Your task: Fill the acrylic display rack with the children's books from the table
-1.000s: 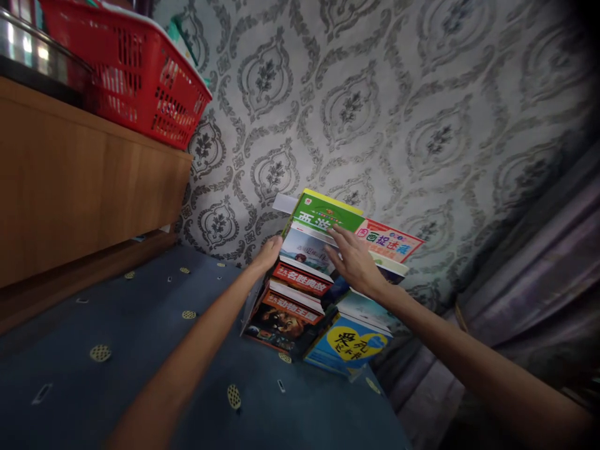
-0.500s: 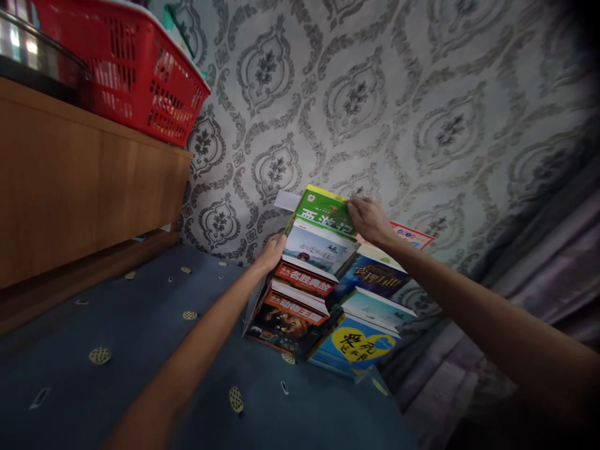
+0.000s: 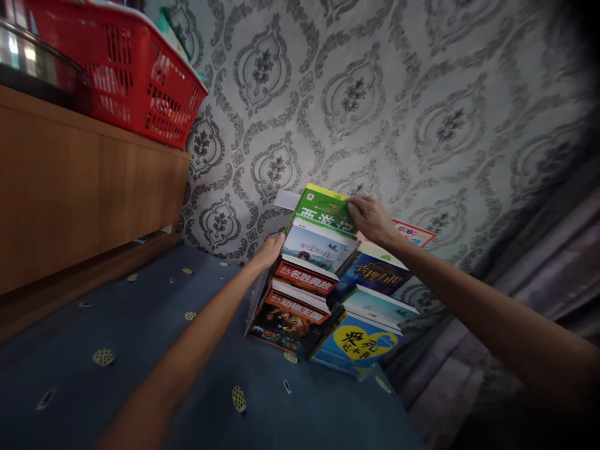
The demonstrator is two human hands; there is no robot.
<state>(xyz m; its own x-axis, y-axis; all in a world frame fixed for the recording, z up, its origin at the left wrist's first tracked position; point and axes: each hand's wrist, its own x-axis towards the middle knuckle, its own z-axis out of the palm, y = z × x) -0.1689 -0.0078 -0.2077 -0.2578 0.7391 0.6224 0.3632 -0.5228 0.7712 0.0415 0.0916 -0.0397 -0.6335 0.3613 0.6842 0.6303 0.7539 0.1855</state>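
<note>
Head view: right hand (image 3: pixel 370 217) pinching green book (image 3: pixel 323 215), left hand (image 3: pixel 270 250) against stack (image 3: pixel 300 294).

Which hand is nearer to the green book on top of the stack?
The right hand: it grips the green book at its right edge. The left hand is lower, on the stack's left side, below that book.

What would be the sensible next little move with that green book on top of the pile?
Probably lift the green book clear. The right hand grips its right edge, it lies on top of the book stack, and the left hand braces the stack's left side, so little should topple.
</note>
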